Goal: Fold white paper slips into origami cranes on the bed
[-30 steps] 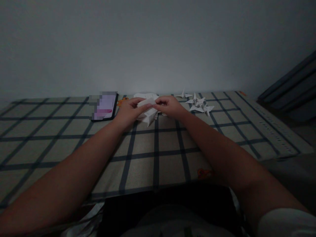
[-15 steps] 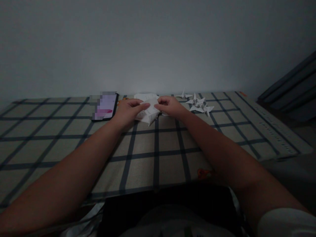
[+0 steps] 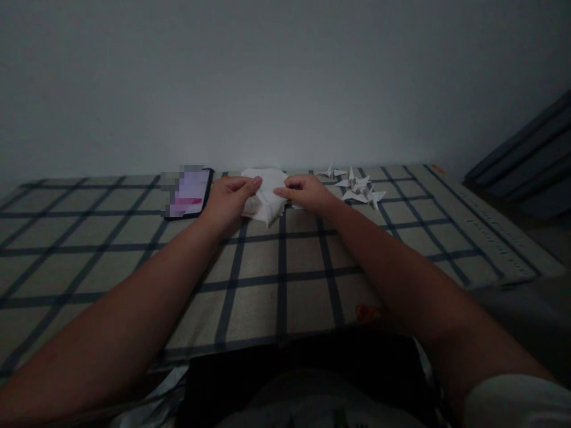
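Note:
Both of my hands meet over a white folded paper (image 3: 266, 196) at the far middle of a checked cloth surface (image 3: 276, 261). My left hand (image 3: 227, 199) pinches the paper's left edge, fingers curled. My right hand (image 3: 303, 193) pinches its right edge with thumb and forefinger. The paper stands partly opened between the two hands and rests on more white sheets beneath it.
A phone (image 3: 187, 193) with a lit screen lies left of my hands. Several folded white paper cranes (image 3: 359, 187) sit to the right. A plain wall rises just behind. Dark slanted furniture (image 3: 526, 160) stands at the far right.
The paper has been spread wider between my hands and its top now shows broader. Both hands drew slightly apart and back.

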Demonstrator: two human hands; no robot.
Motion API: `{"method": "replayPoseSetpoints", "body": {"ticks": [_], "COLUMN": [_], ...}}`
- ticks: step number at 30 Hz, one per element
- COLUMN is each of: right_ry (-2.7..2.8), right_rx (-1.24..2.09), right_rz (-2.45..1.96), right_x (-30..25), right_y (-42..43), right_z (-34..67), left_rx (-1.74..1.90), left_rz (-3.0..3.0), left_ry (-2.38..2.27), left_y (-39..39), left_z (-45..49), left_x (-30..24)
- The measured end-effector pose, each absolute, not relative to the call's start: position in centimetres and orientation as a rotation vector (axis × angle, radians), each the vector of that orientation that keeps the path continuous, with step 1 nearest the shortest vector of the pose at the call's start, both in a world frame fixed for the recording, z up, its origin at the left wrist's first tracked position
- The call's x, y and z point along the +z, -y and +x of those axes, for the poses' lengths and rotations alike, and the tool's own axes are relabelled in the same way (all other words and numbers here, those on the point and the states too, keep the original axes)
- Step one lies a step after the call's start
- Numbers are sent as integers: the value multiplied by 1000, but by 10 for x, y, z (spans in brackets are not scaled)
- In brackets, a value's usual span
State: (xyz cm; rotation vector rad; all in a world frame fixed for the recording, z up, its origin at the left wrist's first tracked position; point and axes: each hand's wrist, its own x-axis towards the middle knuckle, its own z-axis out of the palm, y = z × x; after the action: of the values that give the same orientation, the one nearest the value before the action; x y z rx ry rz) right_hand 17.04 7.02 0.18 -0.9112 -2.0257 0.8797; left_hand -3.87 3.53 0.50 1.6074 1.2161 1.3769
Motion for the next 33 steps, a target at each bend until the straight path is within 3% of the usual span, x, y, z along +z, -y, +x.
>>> {"method": "replayPoseSetpoints", "body": {"ticks": [33], "right_ry": [1997], "right_rx": [900], "right_rz": [-855], "right_x": [2], "right_y": [-73], "right_z": [175], "left_rx": [1429], "left_rz": [1799], "left_ry": [-1312], "left_y": [-39], "left_z": [-47], "left_x": [5]}}
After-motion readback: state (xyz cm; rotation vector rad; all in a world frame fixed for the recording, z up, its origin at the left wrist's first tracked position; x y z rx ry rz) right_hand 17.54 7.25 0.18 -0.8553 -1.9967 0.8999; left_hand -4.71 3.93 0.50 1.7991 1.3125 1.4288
